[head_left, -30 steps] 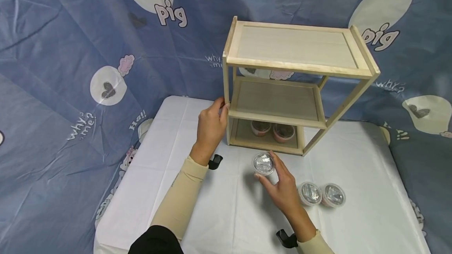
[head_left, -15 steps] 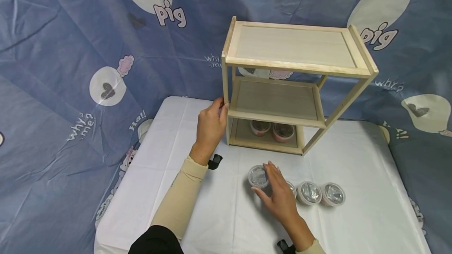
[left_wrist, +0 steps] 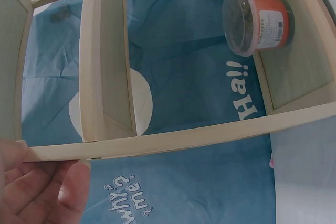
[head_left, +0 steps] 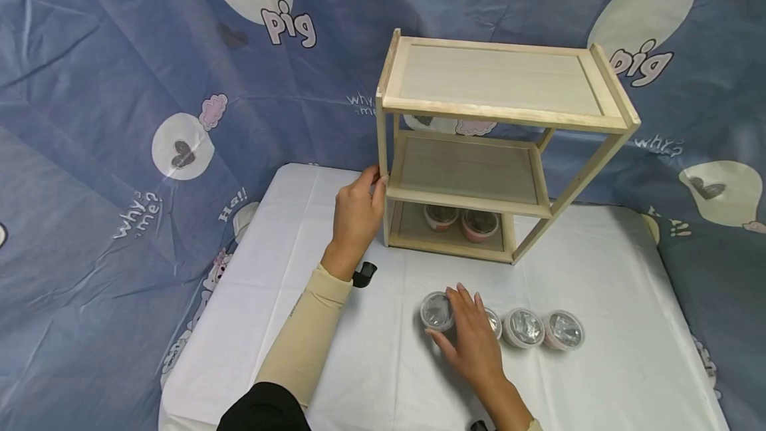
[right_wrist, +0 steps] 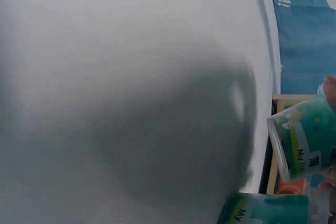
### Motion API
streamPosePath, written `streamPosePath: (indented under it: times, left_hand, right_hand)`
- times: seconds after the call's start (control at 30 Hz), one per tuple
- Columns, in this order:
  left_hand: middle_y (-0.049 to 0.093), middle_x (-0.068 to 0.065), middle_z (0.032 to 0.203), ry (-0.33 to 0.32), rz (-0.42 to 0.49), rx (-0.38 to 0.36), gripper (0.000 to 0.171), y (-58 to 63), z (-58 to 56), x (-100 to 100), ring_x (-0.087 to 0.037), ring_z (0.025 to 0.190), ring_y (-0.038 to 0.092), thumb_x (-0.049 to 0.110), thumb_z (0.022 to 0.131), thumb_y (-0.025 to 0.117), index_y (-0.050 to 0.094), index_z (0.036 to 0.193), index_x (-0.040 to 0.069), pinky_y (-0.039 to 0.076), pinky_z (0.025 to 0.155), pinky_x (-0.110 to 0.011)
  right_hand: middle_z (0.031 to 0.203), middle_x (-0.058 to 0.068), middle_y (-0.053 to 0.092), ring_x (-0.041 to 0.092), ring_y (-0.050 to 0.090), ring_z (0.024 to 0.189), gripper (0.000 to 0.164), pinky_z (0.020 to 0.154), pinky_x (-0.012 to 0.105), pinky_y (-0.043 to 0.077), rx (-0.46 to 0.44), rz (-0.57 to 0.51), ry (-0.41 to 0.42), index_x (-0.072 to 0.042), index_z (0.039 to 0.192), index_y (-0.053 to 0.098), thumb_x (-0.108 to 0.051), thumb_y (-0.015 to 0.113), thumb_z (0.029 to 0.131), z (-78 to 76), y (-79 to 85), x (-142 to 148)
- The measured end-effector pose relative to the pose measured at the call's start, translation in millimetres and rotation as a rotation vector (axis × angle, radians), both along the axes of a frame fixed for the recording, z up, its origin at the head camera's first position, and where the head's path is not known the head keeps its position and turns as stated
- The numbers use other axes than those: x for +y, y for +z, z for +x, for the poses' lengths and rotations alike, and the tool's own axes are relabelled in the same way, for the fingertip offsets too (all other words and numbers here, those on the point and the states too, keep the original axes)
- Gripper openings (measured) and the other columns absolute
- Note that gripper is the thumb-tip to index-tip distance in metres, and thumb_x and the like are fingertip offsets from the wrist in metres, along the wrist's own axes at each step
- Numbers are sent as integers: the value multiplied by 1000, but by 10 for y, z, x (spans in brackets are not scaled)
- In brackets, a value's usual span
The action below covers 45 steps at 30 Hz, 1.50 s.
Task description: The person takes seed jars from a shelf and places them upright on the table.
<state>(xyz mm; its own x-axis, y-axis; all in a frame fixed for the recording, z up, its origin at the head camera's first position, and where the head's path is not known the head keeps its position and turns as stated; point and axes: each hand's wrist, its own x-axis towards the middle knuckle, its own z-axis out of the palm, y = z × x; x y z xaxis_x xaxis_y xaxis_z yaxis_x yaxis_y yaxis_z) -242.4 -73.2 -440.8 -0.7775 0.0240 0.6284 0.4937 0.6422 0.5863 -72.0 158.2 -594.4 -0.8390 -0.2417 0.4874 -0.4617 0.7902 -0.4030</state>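
Observation:
My left hand (head_left: 358, 218) grips the left front post of a three-tier wooden shelf (head_left: 503, 78) at mid-shelf height. In the left wrist view its thumb and fingers (left_wrist: 73, 192) lie on either side of the post. With thumb and fingers spread around its sides, my right hand (head_left: 475, 344) holds a clear-lidded plastic tub (head_left: 437, 311) in front of the shelf. This tub has a green label (right_wrist: 307, 145) in the right wrist view. Just right of the hand, a second tub (head_left: 493, 322) is partly hidden behind the fingers.
Two more lidded tubs, one (head_left: 524, 328) beside the other (head_left: 564, 330), stand in a row to the right on the white cloth (head_left: 347, 364). Two orange-labelled tubs (head_left: 480, 223) sit on the bottom tier. Blue printed fabric (head_left: 149, 52) hangs behind.
My right hand has drawn the held tub away from the shelf, toward me and slightly left. The tub beside the hand has come into view. My left hand stays on the post.

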Motion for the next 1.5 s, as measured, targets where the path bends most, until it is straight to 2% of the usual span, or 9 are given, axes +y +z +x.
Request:
streamPosePath:
  times: [0.27,0.57,1.07,1.23,1.5]
  left_hand:
    - [77,-19,106,-1,-15,6,22,-4,-11,-2,-30,85,76,12,107,63,70,120,-4,60,70,-42]
    - [77,-18,106,7,-26,-4,24,0,-2,4,-30,88,76,14,108,62,70,120,-4,61,72,-42]
    - [77,-19,105,4,-10,-4,25,5,7,9,-30,86,76,15,107,63,70,121,-4,60,70,-43]
    - [77,-19,106,4,-9,-8,24,7,10,13,-30,87,76,15,107,63,70,120,-4,60,71,-43]
    - [77,-19,105,12,-1,-2,22,9,5,16,-31,86,76,13,106,64,71,118,-4,60,71,-44]
  right_hand:
    - [144,25,59,41,47,142,88,118,56,31,-54,86,-45,7,142,54,-36,95,76,56,-1,-14]
    - [147,28,56,42,41,147,86,121,55,26,-111,96,-72,8,140,55,-34,95,77,84,37,28]
    - [144,30,57,46,43,143,85,120,57,26,-67,58,-77,7,130,61,-34,100,67,108,22,115]
    - [142,29,59,46,44,142,85,119,59,28,-55,54,-88,7,130,62,-38,98,68,116,-9,120]
    - [143,29,58,47,43,143,86,121,58,25,-43,64,-105,6,130,62,-40,98,67,134,-33,127]
